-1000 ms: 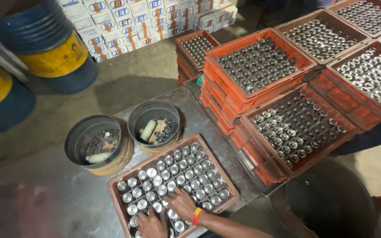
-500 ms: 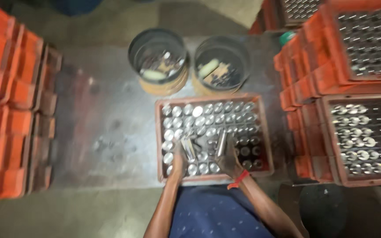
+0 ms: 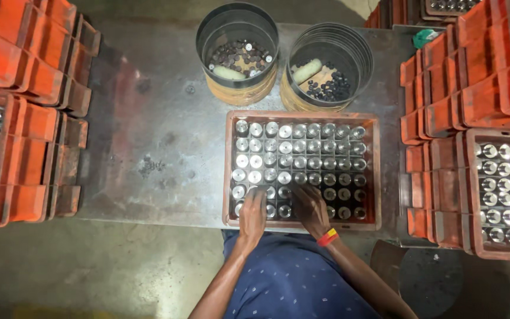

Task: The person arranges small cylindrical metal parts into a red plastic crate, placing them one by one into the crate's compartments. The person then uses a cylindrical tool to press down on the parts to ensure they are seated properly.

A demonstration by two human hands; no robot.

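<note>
left hand flat on metal cylinders in near row, grip state unclear | right hand beside it, fingers spread on cylinders, holding nothing seen | orange crate mid counter, just before the person | two black buckets behind crate | stacked orange crates both sides

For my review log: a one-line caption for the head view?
Both hands, left hand and right hand, rest on metal cylinders in an orange tray.
</note>
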